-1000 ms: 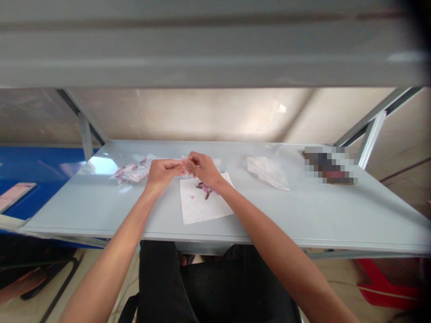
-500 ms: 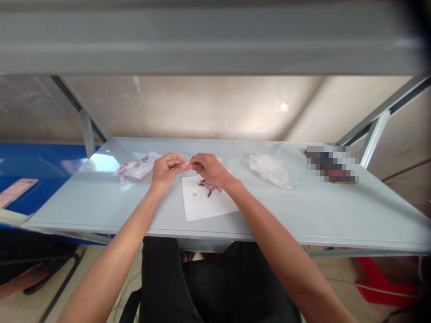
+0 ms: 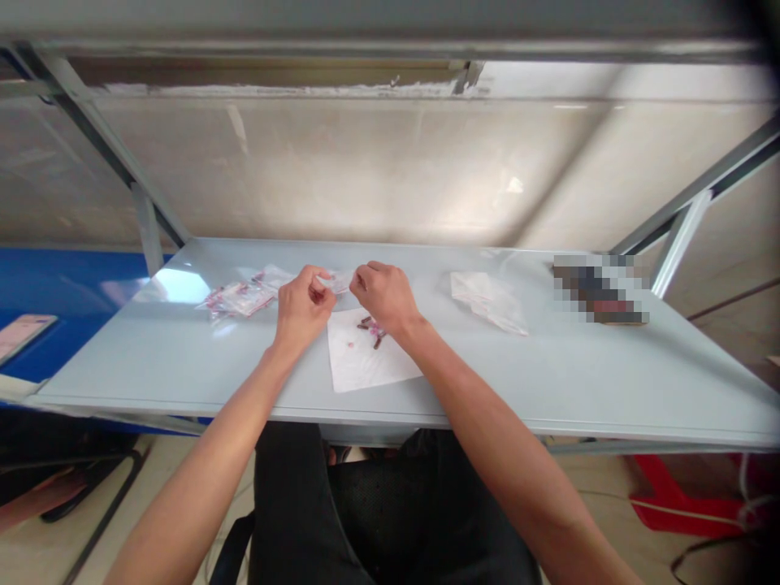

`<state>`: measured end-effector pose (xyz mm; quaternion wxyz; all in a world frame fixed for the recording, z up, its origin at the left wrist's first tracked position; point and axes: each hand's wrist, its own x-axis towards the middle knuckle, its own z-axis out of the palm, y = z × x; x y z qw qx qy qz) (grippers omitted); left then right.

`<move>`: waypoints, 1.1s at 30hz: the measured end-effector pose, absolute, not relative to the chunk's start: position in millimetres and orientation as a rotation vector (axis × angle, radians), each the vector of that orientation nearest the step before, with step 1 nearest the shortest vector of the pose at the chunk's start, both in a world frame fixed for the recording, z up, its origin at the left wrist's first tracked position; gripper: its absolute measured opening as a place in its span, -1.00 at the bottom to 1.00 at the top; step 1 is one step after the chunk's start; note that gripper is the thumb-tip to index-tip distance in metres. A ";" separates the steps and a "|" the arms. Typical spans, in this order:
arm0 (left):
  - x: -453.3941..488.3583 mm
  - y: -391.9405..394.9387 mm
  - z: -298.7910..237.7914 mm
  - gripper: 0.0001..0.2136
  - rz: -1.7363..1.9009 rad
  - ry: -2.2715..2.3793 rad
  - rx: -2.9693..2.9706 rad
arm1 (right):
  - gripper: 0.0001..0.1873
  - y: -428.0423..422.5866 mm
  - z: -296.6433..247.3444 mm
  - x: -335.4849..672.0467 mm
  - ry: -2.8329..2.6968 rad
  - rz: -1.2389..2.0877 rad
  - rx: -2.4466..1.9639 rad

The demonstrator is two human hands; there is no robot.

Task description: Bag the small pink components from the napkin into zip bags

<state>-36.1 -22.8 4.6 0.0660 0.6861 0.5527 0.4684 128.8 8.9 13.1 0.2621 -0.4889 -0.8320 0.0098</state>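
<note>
Evidently, we judged, work stood partway: clear plastic packets (image 3: 240,298) lay heaped leftward on the surface (image 3: 183,357), brown-and-pink pieces (image 3: 377,342) loose on the white sheet (image 3: 359,370). Left hand (image 3: 303,307) and right hand (image 3: 386,298) were curled, apart; whether either grip pinched anything, we could not tell.

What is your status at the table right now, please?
Left hand and right hand apart, both curled, contents unclear. Pink and brown pieces on white sheet. Right forearm hides part of sheet.
</note>
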 end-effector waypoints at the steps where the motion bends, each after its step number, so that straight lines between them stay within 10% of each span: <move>1: -35.6 -22.9 4.9 -0.76 1.405 1.676 2.050 | -0.71 10.9 12.1 130.0 -2.191 0.048 -1.327; 17: -45.5 -21.5 -0.6 -0.53 1.640 1.271 1.417 | -0.64 17.0 7.9 136.3 -1.586 1.089 -0.790; 33: -35.5 -37.4 20.6 -0.72 1.356 1.282 1.705 | -0.64 -20.4 0.9 190.4 -1.758 0.954 -0.992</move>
